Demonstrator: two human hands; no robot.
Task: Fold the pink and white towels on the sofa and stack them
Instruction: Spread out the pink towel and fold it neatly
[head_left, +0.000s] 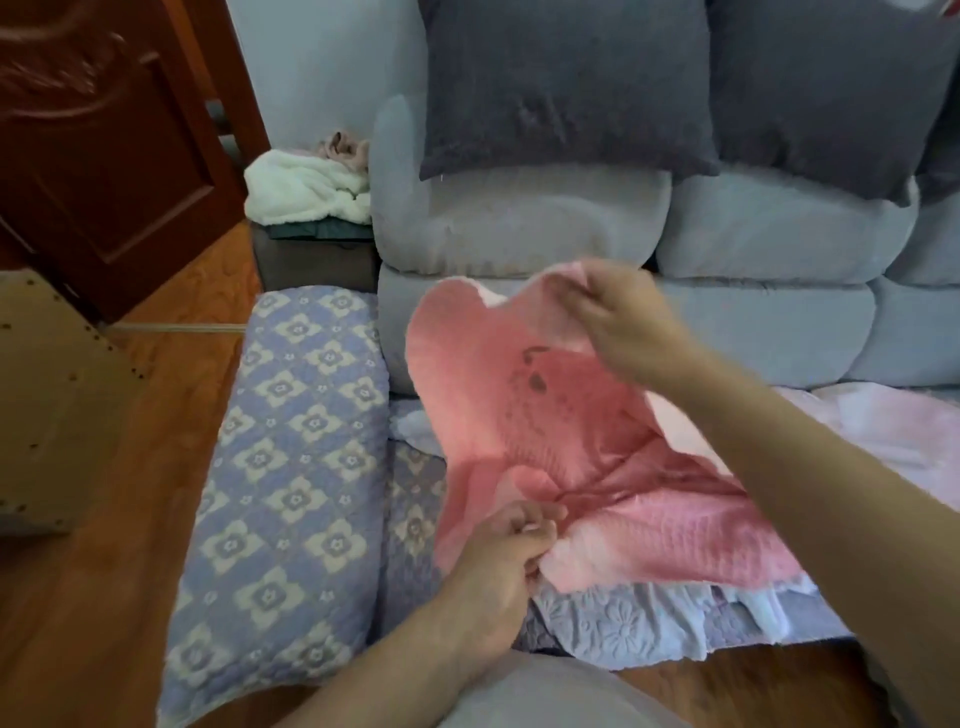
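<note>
Your right hand pinches the raised far edge of the pink towel, and your left hand grips its near edge. The towel hangs over the sofa seat's left end, beside the patterned armrest.

Soft, even indoor light, faint shadows, motion blur on the right hand, wide-angle bending at the edges.
</note>
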